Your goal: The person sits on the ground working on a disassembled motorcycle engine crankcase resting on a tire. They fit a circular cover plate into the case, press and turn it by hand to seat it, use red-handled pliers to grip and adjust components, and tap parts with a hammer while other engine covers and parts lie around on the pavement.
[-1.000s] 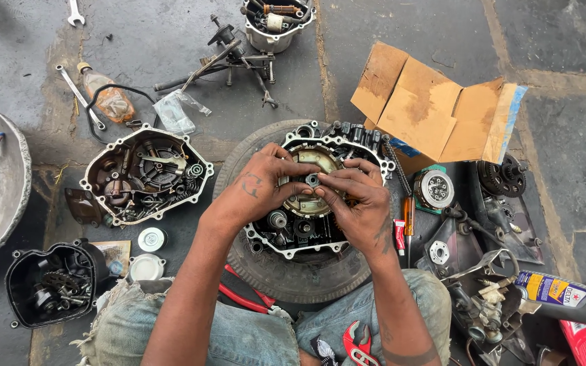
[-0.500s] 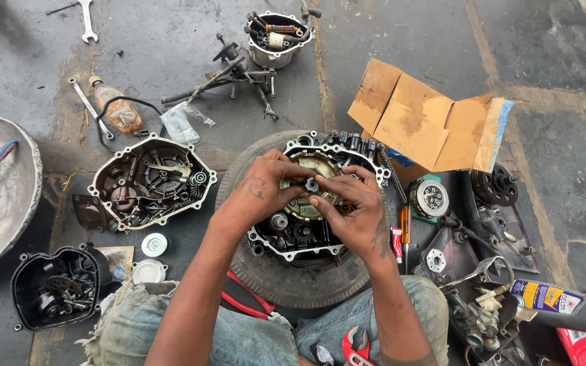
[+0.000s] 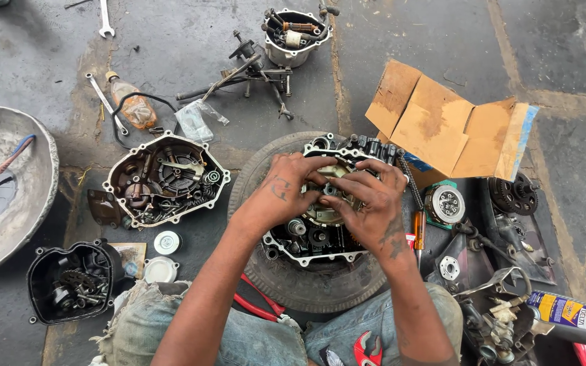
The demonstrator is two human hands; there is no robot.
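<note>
An open engine crankcase (image 3: 310, 242) rests on a worn tyre (image 3: 306, 285) on the ground between my knees. My left hand (image 3: 283, 192) and my right hand (image 3: 371, 203) meet over the upper middle of the case. Fingers of both hands pinch a small round metal part (image 3: 328, 190) sitting on a brass-coloured gear. Gears and shafts show in the lower part of the case. The top of the case is partly hidden by my hands.
An engine cover (image 3: 164, 179) with parts lies left, a black cover (image 3: 69, 281) below it. A grey basin (image 3: 38, 203) stands far left. An open cardboard box (image 3: 452, 132), clutch parts (image 3: 445, 205), red pliers (image 3: 259, 305), a spray can (image 3: 568, 313), wrenches and another casing (image 3: 296, 32) surround me.
The view has shifted slightly downward and left. Both hands stay on the small part over the crankcase, with the fingers turned a little.
</note>
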